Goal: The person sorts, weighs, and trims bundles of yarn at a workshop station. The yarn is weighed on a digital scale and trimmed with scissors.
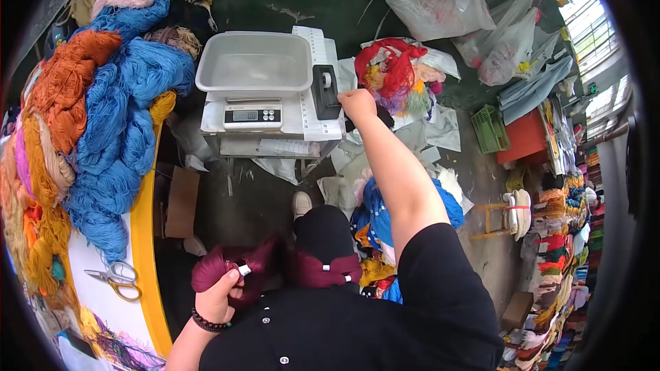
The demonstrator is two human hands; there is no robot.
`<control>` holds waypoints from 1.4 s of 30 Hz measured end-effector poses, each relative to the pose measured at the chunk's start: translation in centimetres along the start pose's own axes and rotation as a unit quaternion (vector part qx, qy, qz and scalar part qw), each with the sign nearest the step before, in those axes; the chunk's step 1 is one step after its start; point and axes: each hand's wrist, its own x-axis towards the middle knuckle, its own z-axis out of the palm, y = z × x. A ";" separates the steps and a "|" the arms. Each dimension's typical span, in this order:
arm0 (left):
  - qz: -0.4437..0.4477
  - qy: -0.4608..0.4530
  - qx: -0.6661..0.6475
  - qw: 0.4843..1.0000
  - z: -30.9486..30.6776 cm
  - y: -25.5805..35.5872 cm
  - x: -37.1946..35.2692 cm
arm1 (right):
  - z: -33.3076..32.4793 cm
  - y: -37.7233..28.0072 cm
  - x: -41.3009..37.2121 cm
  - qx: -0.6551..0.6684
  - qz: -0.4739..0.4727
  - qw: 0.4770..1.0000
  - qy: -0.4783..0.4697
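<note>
My left hand (220,297), low in the head view, is closed around a maroon yarn skein (210,268) with a small white band at its end. More maroon skeins (322,275) with white bands lie across my lap. My right arm reaches forward, and my right hand (359,106) is closed at the edge of a black tape dispenser (324,99). Whatever its fingertips pinch is too small to make out. Left of the dispenser stands a digital scale (253,116) with a pale plastic tub (256,86) on top.
Blue yarn hanks (113,137) and orange hanks (72,89) heap over the yellow-edged table (146,261) at left, near scissors (118,280). Mixed yarn (399,72) and plastic bags (433,0) lie beyond my right arm. A green basket (490,129) stands farther right.
</note>
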 end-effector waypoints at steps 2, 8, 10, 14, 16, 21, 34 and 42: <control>-0.003 -0.001 -0.013 1.000 -0.1 0.2 0.5 | 1.5 0.6 1.4 -0.069 0.027 0.996 -0.056; 0.005 0.009 -0.004 1.000 -0.2 0.0 1.2 | 2.7 1.8 2.3 0.061 0.043 0.995 -0.070; 0.006 0.007 -0.003 1.000 -0.4 -0.2 1.3 | 2.7 1.4 1.9 0.123 0.067 0.988 -0.071; 0.008 0.007 -0.002 1.000 -0.3 -0.2 1.3 | 1.2 -0.8 0.5 0.305 0.189 0.928 -0.097; 0.010 0.010 0.001 1.000 -0.3 -0.3 1.2 | 0.4 -1.9 -0.3 0.357 0.256 0.891 -0.113; 0.013 0.018 0.001 1.000 -0.3 -0.4 1.1 | 0.6 -2.2 -1.7 0.471 0.301 0.826 -0.070; 0.007 0.023 -0.011 1.000 -0.1 -0.4 0.9 | 2.8 -0.2 -3.3 0.439 0.296 0.847 -0.038; 0.036 0.023 -0.038 0.998 -0.6 0.0 0.7 | 3.3 -3.6 -9.3 0.447 0.261 0.850 -0.093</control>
